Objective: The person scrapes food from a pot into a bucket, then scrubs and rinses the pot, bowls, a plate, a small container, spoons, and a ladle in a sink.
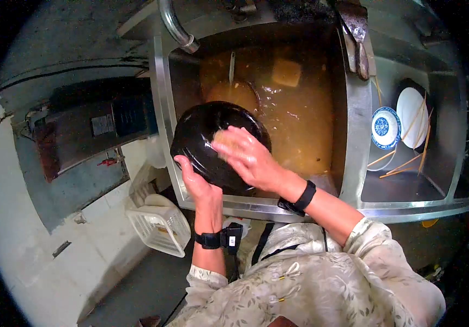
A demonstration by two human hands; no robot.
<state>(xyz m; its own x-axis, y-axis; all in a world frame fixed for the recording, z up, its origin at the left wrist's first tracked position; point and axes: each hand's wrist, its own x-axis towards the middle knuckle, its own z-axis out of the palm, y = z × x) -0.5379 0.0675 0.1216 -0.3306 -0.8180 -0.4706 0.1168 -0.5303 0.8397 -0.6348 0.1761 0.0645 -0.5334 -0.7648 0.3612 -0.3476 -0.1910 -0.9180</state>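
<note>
Scrubbing step, by the look — left hand (195, 184) clamped on near rim of black bowl (199, 136), tilted over murky sink water (300, 122) just beyond; right hand (252, 159) pressing tan scrub pad (223, 139) inside. Reaching the remaining wall would call for turning the bowl — firm wet grip.

Your left hand (193, 182) grips with curled fingers, forearm upright; your right hand (248, 158) presses palm-down, fingers together.
</note>
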